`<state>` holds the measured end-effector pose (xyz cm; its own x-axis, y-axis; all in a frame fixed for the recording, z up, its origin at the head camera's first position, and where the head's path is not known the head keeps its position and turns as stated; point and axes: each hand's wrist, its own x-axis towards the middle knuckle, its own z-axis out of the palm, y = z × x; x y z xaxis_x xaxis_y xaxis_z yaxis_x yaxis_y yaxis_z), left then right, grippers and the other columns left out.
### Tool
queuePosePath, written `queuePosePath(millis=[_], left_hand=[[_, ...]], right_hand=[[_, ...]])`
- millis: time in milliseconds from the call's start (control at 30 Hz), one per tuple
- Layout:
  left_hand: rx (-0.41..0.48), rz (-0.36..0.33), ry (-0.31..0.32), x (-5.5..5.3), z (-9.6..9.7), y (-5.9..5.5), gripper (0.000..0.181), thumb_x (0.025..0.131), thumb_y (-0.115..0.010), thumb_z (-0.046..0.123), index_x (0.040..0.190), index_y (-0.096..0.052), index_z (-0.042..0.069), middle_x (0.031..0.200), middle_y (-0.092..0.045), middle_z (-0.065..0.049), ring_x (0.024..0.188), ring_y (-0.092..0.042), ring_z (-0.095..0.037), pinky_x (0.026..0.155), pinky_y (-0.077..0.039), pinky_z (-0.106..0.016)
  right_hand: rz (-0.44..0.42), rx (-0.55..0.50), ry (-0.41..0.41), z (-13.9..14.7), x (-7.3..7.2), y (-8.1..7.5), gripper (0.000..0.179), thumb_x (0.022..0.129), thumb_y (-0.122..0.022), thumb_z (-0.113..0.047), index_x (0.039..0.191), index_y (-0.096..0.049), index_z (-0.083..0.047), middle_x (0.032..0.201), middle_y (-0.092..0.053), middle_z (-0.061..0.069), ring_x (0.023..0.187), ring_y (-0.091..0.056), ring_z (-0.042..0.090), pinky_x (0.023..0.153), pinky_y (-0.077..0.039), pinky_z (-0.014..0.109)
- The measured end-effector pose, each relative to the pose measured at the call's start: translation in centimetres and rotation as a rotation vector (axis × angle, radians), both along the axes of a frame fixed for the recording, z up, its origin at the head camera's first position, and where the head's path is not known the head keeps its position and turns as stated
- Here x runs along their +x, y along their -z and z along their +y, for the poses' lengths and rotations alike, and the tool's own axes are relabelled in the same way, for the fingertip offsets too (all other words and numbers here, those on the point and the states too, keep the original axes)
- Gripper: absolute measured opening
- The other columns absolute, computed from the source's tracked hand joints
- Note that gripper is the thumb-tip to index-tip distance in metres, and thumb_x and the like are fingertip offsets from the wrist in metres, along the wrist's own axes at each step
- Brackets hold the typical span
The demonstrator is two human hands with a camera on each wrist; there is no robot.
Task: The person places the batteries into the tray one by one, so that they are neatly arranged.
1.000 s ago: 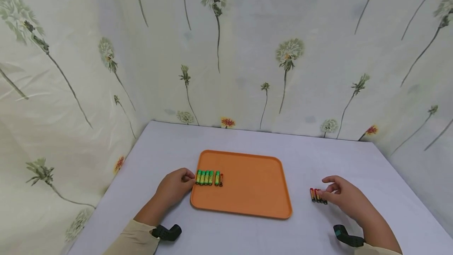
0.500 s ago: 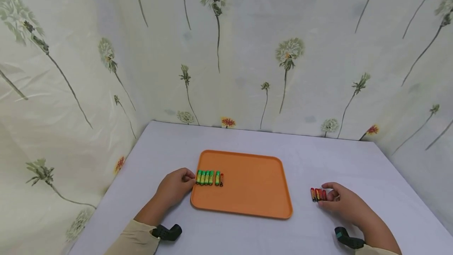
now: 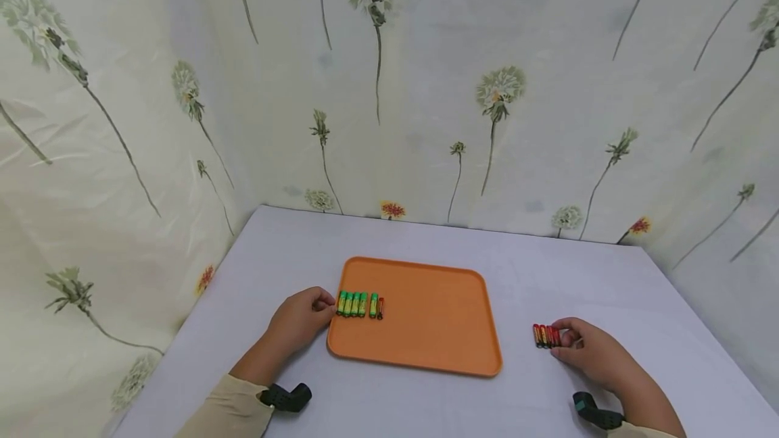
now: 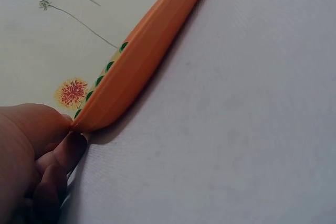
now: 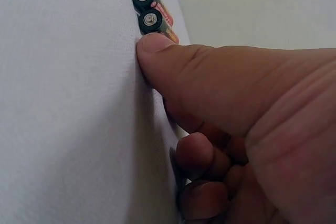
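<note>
My left hand (image 3: 298,320) pinches the left rim of the orange tray (image 3: 438,320), thumb above and a finger below in the left wrist view. Several green AA batteries (image 3: 353,304) lie side by side in that tray, one set slightly apart, with a thinner red battery (image 3: 381,308) beside it. To the right of the tray, several red batteries (image 3: 540,335) stand in a short row on the cloth. My right hand (image 3: 593,351) holds the rightmost one end to end between thumb and index finger. In the right wrist view the thumb hides it, beside two batteries (image 5: 150,19).
A white cloth (image 3: 420,407) covers the table, whose back edge meets a curtain (image 3: 420,86) with a dandelion print. Dark wrist cameras (image 3: 286,398) sit on both wrists.
My right hand has lowered toward the near side, and its index finger and thumb have closed on the rightmost red battery. The left hand keeps its place on the tray.
</note>
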<state>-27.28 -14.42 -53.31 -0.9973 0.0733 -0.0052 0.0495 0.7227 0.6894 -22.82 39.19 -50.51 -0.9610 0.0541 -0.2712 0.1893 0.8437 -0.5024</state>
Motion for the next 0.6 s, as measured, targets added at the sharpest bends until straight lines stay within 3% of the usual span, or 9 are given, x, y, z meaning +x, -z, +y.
queuePosePath(millis=[300, 600], left_hand=[[0.029, -0.003, 0.012, -0.10, 0.03, -0.04, 0.007, 0.097, -0.074, 0.028, 0.100, -0.071, 0.022, 0.086, -0.067, 0.010, 0.080, -0.059, -0.011, 0.075, -0.048, -0.035], [0.027, -0.008, 0.003, 0.00, -0.02, -0.26, 0.007, 0.097, -0.074, 0.028, 0.100, -0.071, 0.023, 0.086, -0.067, 0.009, 0.081, -0.059, -0.011, 0.075, -0.047, -0.035]], right_hand=[[0.022, 0.069, -0.010, 0.09, 0.15, 0.09, 0.061, 0.091, -0.082, -0.033, 0.136, -0.057, 0.000, 0.096, -0.060, 0.003, 0.087, -0.054, 0.021, 0.072, -0.043, 0.037], [0.042, 0.064, -0.021, 0.26, 0.20, -0.11, 0.063, 0.090, -0.083, -0.037, 0.134, -0.058, 0.001, 0.095, -0.062, 0.002, 0.086, -0.055, 0.019, 0.074, -0.045, 0.037]])
